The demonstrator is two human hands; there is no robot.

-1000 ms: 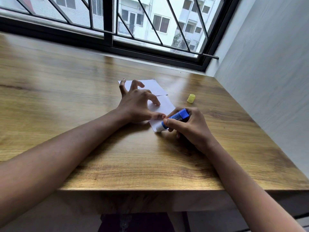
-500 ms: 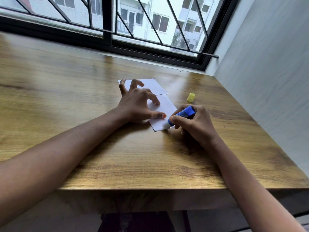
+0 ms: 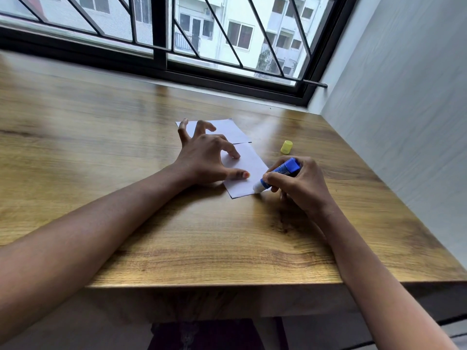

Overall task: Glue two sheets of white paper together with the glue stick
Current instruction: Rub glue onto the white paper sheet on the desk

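- Fingers (image 3: 228,147) of left hand (image 3: 204,160) spread, pressing white sheet (image 3: 252,165) flat.
- Right hand (image 3: 300,185) clamps blue glue stick (image 3: 285,169), white tip on sheet corner.
- Second sheet (image 3: 230,132) at left fingertips.

No text can be read. The blue plastic glue stick (image 3: 283,170), gripped in the right hand (image 3: 300,188), has pale marks on its barrel just above the thumb tip, too blurred to make out. The small yellow plastic cap (image 3: 286,147) beyond the fingers and the two white paper sheets (image 3: 249,160) bear no legible print.
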